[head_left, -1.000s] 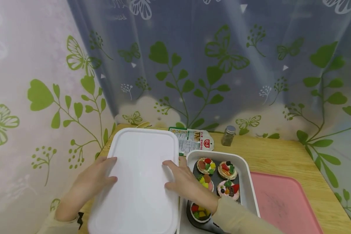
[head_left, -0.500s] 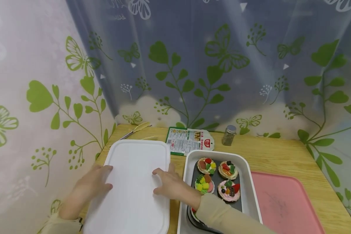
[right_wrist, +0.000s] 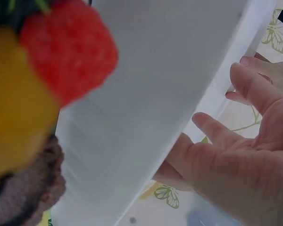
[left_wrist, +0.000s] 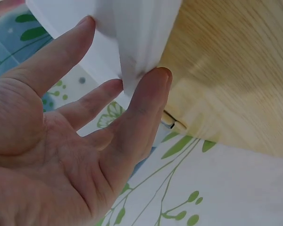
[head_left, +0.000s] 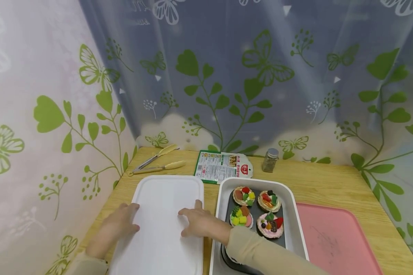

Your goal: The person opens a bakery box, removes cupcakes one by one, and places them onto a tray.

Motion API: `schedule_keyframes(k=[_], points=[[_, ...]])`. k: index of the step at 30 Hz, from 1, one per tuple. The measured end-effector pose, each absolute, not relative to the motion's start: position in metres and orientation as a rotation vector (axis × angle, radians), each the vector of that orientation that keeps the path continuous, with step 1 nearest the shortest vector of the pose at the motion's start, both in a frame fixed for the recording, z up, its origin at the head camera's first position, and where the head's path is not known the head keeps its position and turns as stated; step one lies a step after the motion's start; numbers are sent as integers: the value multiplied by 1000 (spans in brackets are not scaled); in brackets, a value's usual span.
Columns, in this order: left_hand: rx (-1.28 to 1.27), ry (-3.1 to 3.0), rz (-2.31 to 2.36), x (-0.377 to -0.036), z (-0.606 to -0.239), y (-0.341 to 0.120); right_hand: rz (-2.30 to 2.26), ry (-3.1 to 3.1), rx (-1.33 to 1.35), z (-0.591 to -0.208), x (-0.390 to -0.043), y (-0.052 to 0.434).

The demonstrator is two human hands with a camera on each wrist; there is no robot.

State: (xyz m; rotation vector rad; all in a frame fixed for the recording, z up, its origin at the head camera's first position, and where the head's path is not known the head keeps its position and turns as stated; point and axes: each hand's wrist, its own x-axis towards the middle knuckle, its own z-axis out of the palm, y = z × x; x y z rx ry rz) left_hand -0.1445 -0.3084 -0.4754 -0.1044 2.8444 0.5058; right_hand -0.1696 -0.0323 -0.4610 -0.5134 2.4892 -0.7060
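A flat white plastic lid (head_left: 161,229) lies on the wooden table (head_left: 330,185) at the front left. My left hand (head_left: 120,226) touches its left edge with straight fingers; in the left wrist view the fingertips (left_wrist: 153,82) press against the lid's rim (left_wrist: 132,33). My right hand (head_left: 197,222) rests flat on the lid's right edge, next to a white dish (head_left: 221,208). The right wrist view shows the open palm (right_wrist: 236,165) under the lid (right_wrist: 146,108).
The white dish holds a dark muffin pan with several decorated toy cupcakes (head_left: 269,224). A pink tray (head_left: 334,240) lies at the right. Tongs (head_left: 155,163), a printed packet (head_left: 223,168) and a small spice jar (head_left: 270,159) stand along the back, before a curtain.
The white lid has come down and toward me onto the table, held between both hands. The tongs behind it are now uncovered.
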Motion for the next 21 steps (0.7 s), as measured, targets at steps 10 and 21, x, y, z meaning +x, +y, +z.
schedule_keyframes(k=[10,21], points=[[-128,2821,497,-147,-487,-304,-559,2389,-580,-463,-173,-31],[-169,2787,510,-149,-501,-303,-565,2323,-613,-461,-175,-28]])
